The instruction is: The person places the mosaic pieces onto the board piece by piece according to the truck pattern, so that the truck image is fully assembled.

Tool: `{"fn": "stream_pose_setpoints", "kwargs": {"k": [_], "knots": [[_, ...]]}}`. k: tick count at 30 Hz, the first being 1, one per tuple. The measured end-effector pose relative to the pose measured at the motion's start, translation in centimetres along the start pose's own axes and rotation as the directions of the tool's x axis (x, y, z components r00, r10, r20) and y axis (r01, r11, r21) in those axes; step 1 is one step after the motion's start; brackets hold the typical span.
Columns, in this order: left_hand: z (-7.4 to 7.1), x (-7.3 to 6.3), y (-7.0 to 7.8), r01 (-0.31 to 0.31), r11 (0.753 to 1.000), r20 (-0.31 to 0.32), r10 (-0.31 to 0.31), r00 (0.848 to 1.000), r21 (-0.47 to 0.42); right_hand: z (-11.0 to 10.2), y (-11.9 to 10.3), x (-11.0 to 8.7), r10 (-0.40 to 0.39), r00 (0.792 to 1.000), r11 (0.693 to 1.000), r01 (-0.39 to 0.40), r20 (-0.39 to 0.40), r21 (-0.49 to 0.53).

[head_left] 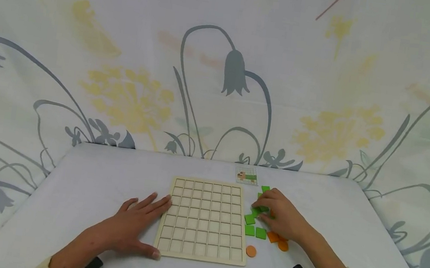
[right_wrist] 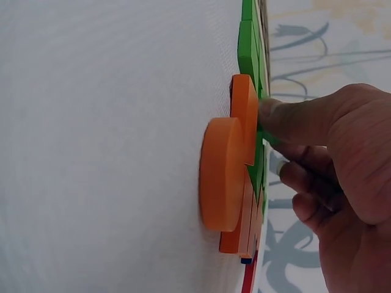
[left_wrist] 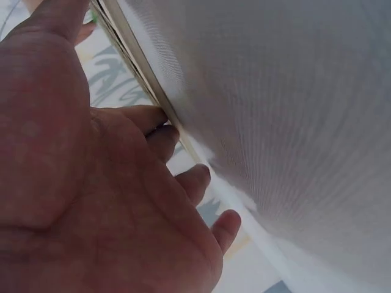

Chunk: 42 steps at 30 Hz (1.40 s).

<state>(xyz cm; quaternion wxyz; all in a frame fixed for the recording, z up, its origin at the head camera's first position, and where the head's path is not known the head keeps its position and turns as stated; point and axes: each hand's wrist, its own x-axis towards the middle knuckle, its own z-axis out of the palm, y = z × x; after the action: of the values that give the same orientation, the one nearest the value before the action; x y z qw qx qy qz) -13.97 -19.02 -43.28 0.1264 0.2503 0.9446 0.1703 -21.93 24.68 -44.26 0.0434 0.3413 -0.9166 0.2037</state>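
Observation:
A pale wooden grid board (head_left: 199, 258) lies flat on the white table, its square cells bare. My left hand (head_left: 131, 226) rests at the board's left side, fingers spread and straight, with fingertips and thumb at its edge; the left wrist view (left_wrist: 116, 177) shows those fingertips against the board's side. To the right of the board, my right hand (head_left: 283, 214) reaches over a group of green square tiles (head_left: 261, 233). Its thumb and forefinger pinch a green tile (right_wrist: 270, 138), partly hidden by the fingers. Beside that hand are an orange disc (right_wrist: 221, 177) and other orange pieces (head_left: 272, 237).
A small picture card (head_left: 247, 176) lies behind the board, near the table's back edge. Another orange disc (head_left: 251, 251) sits by the board's lower right corner. Flower-patterned cloth (head_left: 205, 83) hangs behind the table. A bit of red (right_wrist: 249, 278) shows beyond the orange pieces.

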Motion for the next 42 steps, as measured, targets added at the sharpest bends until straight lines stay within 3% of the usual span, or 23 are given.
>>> {"fn": "stream_pose_setpoints", "kwargs": {"k": [15,18,23,32,42], "knots": [[0.3,0.1,0.2,-0.025,1.0,0.001,0.025,1.0,0.006,-1.0,-0.8,-0.2,0.068,0.998,0.983,-0.069,0.011,0.171],[0.4,0.1,0.1,-0.004,1.0,0.002,0.004,1.0,0.0,-1.0,-0.9,-0.1,0.076,0.997,0.979,-0.075,0.002,0.19],[0.5,0.0,0.0,0.052,0.999,0.001,-0.052,0.999,0.006,-0.9,-1.8,0.0,0.069,0.998,0.957,-0.064,-0.006,0.284],[0.6,0.1,0.1,0.069,0.998,-0.006,-0.069,0.998,-0.004,0.4,-4.4,0.3,0.058,0.998,0.908,-0.068,0.037,0.414],[0.4,-0.4,0.4,0.049,0.999,-0.008,-0.05,0.999,-0.016,1.4,-5.5,0.4,0.123,0.988,0.89,-0.153,0.097,0.43]]}}
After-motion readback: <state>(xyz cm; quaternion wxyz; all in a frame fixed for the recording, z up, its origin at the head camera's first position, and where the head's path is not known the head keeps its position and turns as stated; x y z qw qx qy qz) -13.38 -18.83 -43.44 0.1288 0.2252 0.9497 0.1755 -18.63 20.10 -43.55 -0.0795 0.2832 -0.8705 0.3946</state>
